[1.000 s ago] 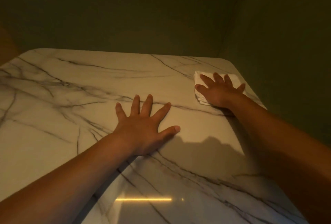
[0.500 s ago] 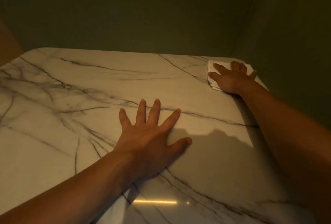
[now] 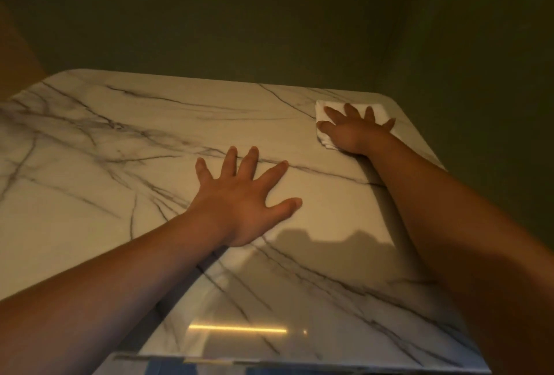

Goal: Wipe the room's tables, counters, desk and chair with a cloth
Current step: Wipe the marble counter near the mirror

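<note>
A white marble-look table point(image 3: 126, 182) with dark veins fills the view. At its far right corner lies a folded white cloth point(image 3: 326, 108), and my right hand point(image 3: 352, 132) presses flat on top of it with fingers spread, covering most of it. My left hand point(image 3: 242, 197) rests palm down on the bare tabletop near the middle, fingers apart, holding nothing.
Dark green walls point(image 3: 269, 21) close in behind the table and along its right side. The table's near edge point(image 3: 269, 362) runs across the bottom of the view. A bright strip of light reflects on the glossy surface near that edge.
My right hand pushed the cloth away from me to the far right corner, then slid it a little leftwards. My left hand stayed planted in the middle of the table.
</note>
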